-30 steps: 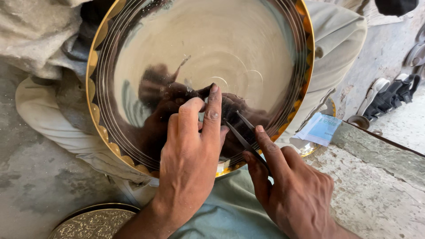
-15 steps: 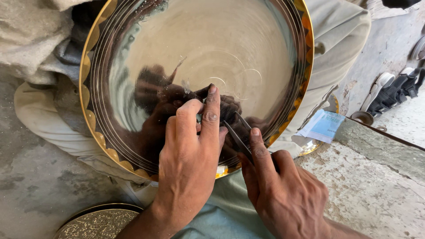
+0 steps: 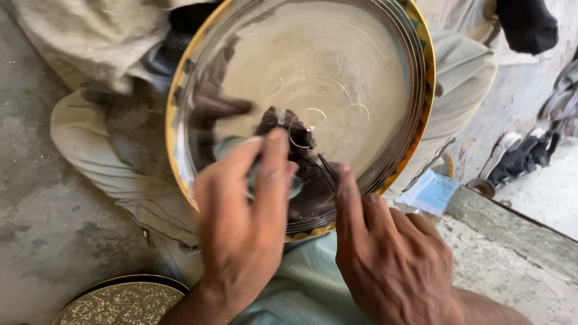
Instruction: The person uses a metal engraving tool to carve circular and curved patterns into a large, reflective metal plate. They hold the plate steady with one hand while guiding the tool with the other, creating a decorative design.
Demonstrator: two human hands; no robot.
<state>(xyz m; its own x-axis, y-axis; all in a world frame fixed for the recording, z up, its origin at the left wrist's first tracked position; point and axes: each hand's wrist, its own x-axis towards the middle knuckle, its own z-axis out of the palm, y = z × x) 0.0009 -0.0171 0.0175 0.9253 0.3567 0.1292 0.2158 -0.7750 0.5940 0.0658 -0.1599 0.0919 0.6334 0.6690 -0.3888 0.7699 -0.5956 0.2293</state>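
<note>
Polished metal fills most of the view here: a big round plate (image 3: 337, 78) with a mirror-bright middle and a yellow-gold patterned rim, propped up tilted on the person's lap so its face points back toward the camera. It sits just far of both hands, with its near rim right at the fingertips.

The left hand (image 3: 247, 222) is blurry; its fingers are stretched up flat against the lower part of the plate face, and there's something pale tucked under them, maybe a bit of cloth, but it's too smeared to call. So whether it's gripping anything or just pressing, can't tell.

The right hand (image 3: 385, 259) is pinched narrow around a thin dark pointed tool (image 3: 327, 168). The tool's long axis runs from the fingers up and slightly left, tip resting on the plate near its lower middle, close to some faint curved scratch lines. The right hand is clearly the one nearest that spot, and the left sits just beside it.

The shiny surface throws back dark reflections of the hands, so the centre looks murky.

Other stuff around: rough concrete floor (image 3: 54, 229), another round embossed tray (image 3: 120, 301) at the near left edge, and a light blue packet (image 3: 432, 191) off to the right.
</note>
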